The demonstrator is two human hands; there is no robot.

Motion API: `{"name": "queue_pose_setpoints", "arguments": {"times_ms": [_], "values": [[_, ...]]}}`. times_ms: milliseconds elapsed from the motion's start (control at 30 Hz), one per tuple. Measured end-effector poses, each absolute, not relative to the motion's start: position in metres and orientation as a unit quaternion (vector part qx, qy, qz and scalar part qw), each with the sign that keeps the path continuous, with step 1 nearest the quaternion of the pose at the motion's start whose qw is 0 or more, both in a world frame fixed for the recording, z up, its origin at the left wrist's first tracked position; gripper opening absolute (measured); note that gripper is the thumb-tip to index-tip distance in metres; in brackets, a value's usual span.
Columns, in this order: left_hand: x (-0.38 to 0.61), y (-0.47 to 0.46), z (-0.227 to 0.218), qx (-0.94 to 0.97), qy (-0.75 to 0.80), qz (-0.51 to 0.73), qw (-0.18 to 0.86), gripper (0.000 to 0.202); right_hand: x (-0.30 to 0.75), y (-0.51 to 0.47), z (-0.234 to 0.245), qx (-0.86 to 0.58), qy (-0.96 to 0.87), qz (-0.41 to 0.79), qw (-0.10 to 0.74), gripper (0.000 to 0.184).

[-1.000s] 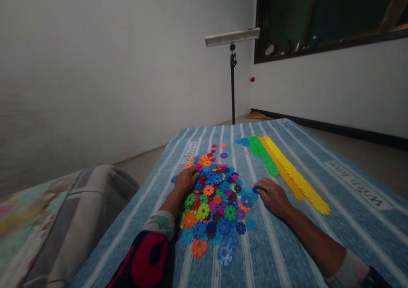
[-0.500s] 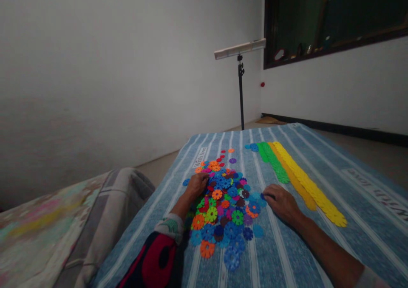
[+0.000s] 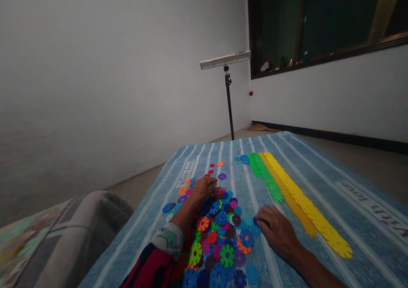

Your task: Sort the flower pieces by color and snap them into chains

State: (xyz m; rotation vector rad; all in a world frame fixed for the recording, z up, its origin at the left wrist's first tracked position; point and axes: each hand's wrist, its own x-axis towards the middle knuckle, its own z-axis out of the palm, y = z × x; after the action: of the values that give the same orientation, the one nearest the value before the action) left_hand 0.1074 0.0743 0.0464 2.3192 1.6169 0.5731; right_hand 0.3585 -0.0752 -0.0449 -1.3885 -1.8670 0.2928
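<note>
A heap of colourful plastic snowflake discs (image 3: pixel 227 255) lies on a blue striped cloth (image 3: pixel 153 232). My left hand (image 3: pixel 201 191) reaches over the heap's far part, its fingers drawn together and pointing right; whatever is between them is hidden. At the heap's right side is my right hand (image 3: pixel 276 227), with thumb and fingers closed on the edge of a dark blue snowflake disc (image 3: pixel 256 221). Overlapping discs form long rows to the right: green (image 3: pixel 269 182), orange-yellow (image 3: pixel 295 205) and yellow (image 3: pixel 310 209). A short blue group (image 3: pixel 245 159) sits beside the green row's far end.
Beyond the heap lie a loose purple disc (image 3: pixel 222 176), an orange disc (image 3: pixel 221 164) and several small red ones. A bed or seat with a grey cover (image 3: pixel 92 220) stands at the left. Behind the cloth-covered surface rises a black stand (image 3: pixel 229 105) bearing a pale panel.
The view has swung to the right and upward. My left hand has moved from the heap's left side toward its far end. My right hand stays by the heap's right edge.
</note>
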Motion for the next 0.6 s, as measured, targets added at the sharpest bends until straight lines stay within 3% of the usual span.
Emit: {"name": "queue_pose_setpoints", "arguments": {"times_ms": [200,600], "values": [[0.182,0.131,0.029,0.796,0.534,0.213,0.191,0.032,0.356,-0.074,-0.049,-0.543,-0.723,0.125,0.409,0.022],[0.264,0.193,0.007,0.766,0.556,0.273,0.172,0.049,0.365,-0.060,-0.076,-0.488,-0.773,0.102,0.393,0.015]]}}
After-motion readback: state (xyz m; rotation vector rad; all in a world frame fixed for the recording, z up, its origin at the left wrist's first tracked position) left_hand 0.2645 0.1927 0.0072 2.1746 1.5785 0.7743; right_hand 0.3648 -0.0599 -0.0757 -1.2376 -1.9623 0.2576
